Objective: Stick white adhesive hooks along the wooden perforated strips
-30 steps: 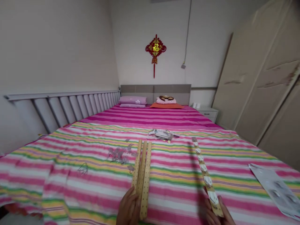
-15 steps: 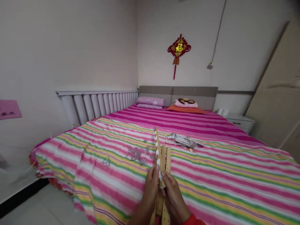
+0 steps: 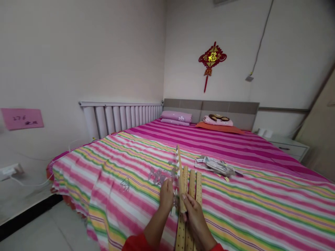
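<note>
While the right hand (image 3: 194, 213) grips a strip (image 3: 181, 188) bearing white pieces (image 3: 178, 165), slats (image 3: 192, 183) below it look bare; whether the left hand (image 3: 166, 197) grips is unclear.

A narrow tan strip (image 3: 181, 186), held at a slant, white pieces (image 3: 178, 164) along its left-facing side — and three dotted tan strips (image 3: 192, 184) lying side by side on a striped bedspread (image 3: 131, 212).
</note>
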{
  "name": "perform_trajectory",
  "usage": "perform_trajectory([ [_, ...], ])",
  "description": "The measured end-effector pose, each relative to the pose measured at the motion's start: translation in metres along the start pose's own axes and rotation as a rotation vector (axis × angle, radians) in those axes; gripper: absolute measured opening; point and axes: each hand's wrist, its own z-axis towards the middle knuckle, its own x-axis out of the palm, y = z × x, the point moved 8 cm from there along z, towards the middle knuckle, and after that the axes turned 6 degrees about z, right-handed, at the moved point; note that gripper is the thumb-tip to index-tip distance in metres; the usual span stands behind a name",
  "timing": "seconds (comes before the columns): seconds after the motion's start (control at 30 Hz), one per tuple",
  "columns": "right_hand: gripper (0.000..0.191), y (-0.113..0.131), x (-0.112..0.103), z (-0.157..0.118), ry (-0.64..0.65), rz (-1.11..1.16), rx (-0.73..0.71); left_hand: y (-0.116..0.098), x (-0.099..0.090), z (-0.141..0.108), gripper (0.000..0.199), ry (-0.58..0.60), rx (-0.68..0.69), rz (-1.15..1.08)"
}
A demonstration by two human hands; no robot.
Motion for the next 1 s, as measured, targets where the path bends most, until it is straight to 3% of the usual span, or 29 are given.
perform_trajectory([
  [0.17,0.059,-0.006,0.003,-0.004,0.004,-0.006,0.061,-0.012,0.011,0.032,0.046,0.073,0.001,0.037],
  [0.27,0.059,-0.006,0.005,-0.006,0.011,-0.009,0.086,-0.012,0.019,0.043,0.046,0.042,-0.033,0.063],
  [0.4,0.060,-0.005,-0.002,-0.004,0.017,-0.057,0.071,-0.006,0.027,0.047,0.045,0.053,-0.041,-0.032],
  [0.6,0.059,0.000,-0.016,-0.015,-0.018,-0.066,0.102,-0.003,0.036,0.046,0.041,0.241,-0.081,-0.138],
  [0.7,0.052,0.004,-0.015,-0.022,0.005,-0.052,0.098,-0.001,0.038,0.046,0.038,0.277,-0.104,-0.137],
  [0.87,0.051,0.007,-0.020,-0.024,-0.013,-0.037,0.081,0.007,0.035,0.049,0.035,0.250,-0.114,-0.117],
  [1.0,0.055,0.001,-0.028,-0.029,-0.057,-0.070,0.106,0.000,0.021,0.064,0.042,0.135,-0.070,-0.093],
])
